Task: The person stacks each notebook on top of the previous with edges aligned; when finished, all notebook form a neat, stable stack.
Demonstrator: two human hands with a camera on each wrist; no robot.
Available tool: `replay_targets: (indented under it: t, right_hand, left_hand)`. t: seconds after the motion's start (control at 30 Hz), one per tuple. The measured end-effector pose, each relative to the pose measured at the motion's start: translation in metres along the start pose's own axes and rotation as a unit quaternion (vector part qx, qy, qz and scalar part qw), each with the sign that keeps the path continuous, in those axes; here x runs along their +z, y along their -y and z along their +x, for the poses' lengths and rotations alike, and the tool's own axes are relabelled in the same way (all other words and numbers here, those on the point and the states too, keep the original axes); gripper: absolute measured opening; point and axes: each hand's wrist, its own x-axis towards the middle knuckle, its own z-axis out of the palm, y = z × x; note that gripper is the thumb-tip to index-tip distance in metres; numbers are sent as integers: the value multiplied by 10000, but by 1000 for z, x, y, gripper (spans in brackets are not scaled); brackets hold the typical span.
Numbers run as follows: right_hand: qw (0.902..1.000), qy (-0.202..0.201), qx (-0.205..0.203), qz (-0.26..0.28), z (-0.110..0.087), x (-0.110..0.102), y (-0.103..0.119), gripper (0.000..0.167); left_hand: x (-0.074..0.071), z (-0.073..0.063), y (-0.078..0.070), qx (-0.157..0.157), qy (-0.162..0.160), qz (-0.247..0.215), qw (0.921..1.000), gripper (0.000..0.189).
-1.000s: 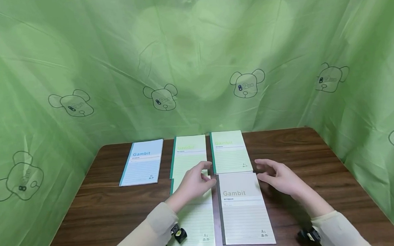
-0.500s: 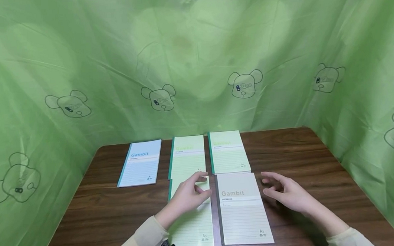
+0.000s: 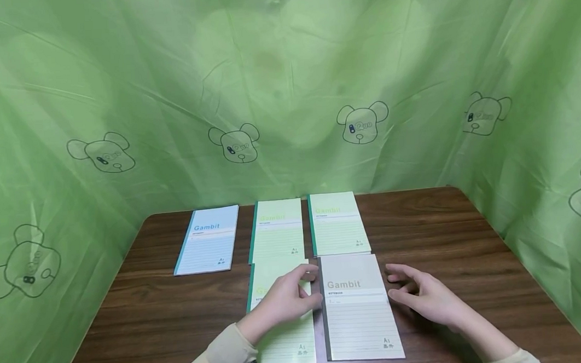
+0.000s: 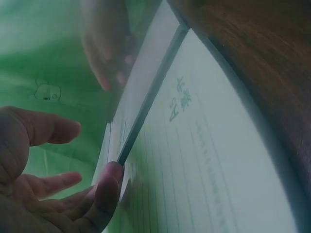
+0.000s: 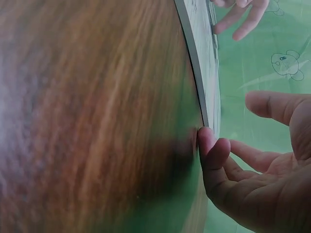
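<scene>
A pale grey "Gambit" notebook [image 3: 362, 326] with a dark spine lies flat at the near right of the group. My left hand [image 3: 285, 298] is at its spine side, over a light green notebook [image 3: 291, 346] that it partly covers. In the left wrist view, the fingertips [image 4: 112, 171] of that hand are right at the grey notebook's edge. On the other side my right hand [image 3: 427, 297] is beside the right edge, fingers loosely bent. The right wrist view has its fingertips [image 5: 206, 136] at that edge. Neither hand grips anything.
Behind lie two more green notebooks, one left [image 3: 278, 229] and one right [image 3: 339, 225], close above the near pair. A blue notebook [image 3: 207, 243] sits apart at the left. All are on a dark wooden table [image 3: 145, 326], with a green curtain [image 3: 286, 94] around it.
Both hands have moved toward the near side along the grey notebook's sides. The right hand first drew away to the right. The notebooks keep their layout.
</scene>
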Motion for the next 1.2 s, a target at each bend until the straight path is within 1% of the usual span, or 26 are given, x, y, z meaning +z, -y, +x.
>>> replay_targets:
  t: [0.3, 0.43, 0.57, 0.67, 0.73, 0.8, 0.9, 1.0, 1.07, 1.2]
  right_hand:
    - [9999, 49, -52, -78, -4, 4, 1, 61]
    - [9995, 209, -104, 206, -4, 7, 1, 63]
    - [9981, 324, 6, 532, -1, 10, 1, 66]
    - [9975, 278, 134, 628, 0, 13, 2, 67]
    - [9971, 267, 207, 675, 0, 13, 3, 68]
    - [9970, 244, 276, 682, 0, 13, 4, 70]
    - [9967, 219, 356, 697, -1, 13, 5, 72]
    - [9967, 192, 369, 698, -1, 14, 6, 71]
    - [9966, 154, 388, 705, -1, 15, 6, 70]
    - [9965, 97, 451, 695, -1, 17, 7, 68]
  left_hand:
    - [6, -3, -7, -133, 17, 82, 9999, 62]
    - [10, -5, -9, -137, 12, 135, 9998, 61]
    - [16, -5, -12, -130, -88, 93, 9998, 61]
    - [21, -5, -13, -232, -253, -115, 9993, 61]
    - [23, -5, -15, -300, -373, -339, 9983, 61]
    - [26, -6, -16, -344, -502, -658, 9960, 62]
    - [30, -7, -16, -317, -654, -1288, 9890, 67]
    - [35, -5, -15, -273, -769, -1693, 9822, 71]
    - [39, -4, -14, -273, -801, -1805, 9799, 71]
    - [42, -2, -10, -277, -910, -1813, 9788, 66]
